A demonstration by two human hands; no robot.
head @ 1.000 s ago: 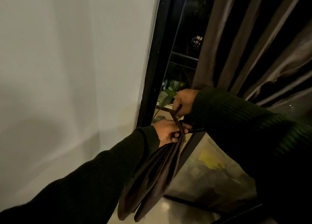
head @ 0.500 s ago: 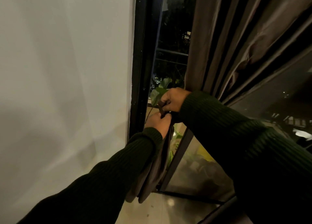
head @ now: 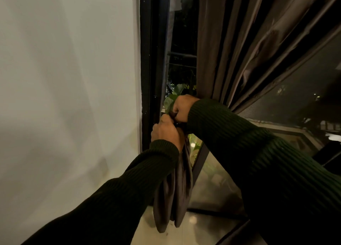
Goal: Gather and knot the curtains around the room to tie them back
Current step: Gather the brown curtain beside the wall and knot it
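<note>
The person wears a very dark green sweater. It is knitted in thin ribs that run along each arm. The left sleeve (head: 118, 195) and the right sleeve (head: 258, 152) are long and end in snug ribbed cuffs at the wrists. Both hands are bare, with no gloves or rings showing.

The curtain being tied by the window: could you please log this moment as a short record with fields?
curtain: brown curtain, pleats converging at the hands, its loose tail hanging below them
left hand: left hand grips the gathered cloth
right hand: right hand just above, curled on the cloth
knot: hidden between the hands; cannot tell if finished
surroundings: white wall, black window frame, green leaves behind the glass
</note>
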